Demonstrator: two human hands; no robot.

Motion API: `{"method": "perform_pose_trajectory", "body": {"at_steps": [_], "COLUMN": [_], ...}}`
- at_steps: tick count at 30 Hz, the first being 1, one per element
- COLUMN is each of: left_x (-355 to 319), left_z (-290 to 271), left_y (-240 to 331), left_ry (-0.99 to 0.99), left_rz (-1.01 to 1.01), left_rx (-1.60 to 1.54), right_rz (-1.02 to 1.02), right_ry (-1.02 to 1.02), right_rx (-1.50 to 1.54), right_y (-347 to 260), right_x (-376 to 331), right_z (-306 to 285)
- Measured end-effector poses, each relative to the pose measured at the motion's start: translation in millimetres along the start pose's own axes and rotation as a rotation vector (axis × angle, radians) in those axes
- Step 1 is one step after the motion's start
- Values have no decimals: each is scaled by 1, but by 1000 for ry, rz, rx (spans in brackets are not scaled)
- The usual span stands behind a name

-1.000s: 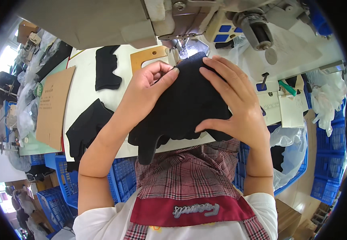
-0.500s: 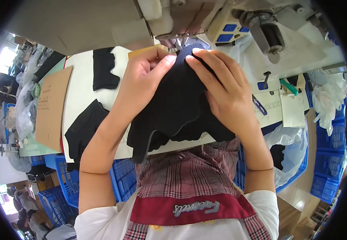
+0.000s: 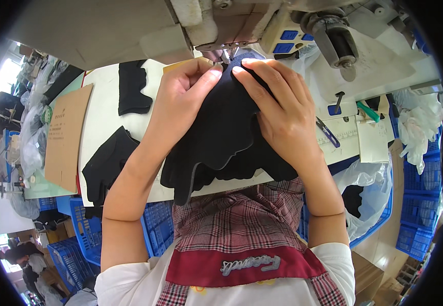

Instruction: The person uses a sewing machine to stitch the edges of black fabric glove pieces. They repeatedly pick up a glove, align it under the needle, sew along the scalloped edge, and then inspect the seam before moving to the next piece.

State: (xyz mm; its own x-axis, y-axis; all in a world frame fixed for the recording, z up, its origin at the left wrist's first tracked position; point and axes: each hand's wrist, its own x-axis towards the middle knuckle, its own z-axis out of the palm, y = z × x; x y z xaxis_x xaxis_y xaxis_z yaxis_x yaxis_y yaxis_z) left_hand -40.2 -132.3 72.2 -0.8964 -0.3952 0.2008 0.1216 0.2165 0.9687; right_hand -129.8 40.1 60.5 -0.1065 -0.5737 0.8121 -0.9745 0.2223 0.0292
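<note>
Black fabric piece [image 3: 216, 127]: one on my feed, overhanging the worktop [image 3: 99, 117] at its near edge. Right hand [image 3: 288, 104]: fingers laid atop; whether grip closes, I cannot tell. Left hand [image 3: 183, 94]: grip pinching fabric edge. Sewing machine [image 3: 237, 23]: beyond, fabric's far end beneath.

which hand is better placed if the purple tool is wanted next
Likely the right hand: it is nearer the purple tool, while the left hand is across the black fabric.
</note>
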Motion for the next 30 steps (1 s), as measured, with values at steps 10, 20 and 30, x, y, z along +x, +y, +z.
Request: {"method": "perform_pose_trajectory", "body": {"at_steps": [10,20,30], "left_x": [6,6,-1], "left_z": [-8,-29,-23], "left_y": [-2,13,12], "left_ry": [-39,-216,-177], "left_rz": [45,-34,-123], "left_rx": [112,95,-13], "right_rz": [-24,-10,6], "right_ry": [31,52,100], "right_rx": [-55,-51,-51], "right_y": [-6,-14,-13], "right_x": [-1,-1,-1], "right_z": [2,0,7]}}
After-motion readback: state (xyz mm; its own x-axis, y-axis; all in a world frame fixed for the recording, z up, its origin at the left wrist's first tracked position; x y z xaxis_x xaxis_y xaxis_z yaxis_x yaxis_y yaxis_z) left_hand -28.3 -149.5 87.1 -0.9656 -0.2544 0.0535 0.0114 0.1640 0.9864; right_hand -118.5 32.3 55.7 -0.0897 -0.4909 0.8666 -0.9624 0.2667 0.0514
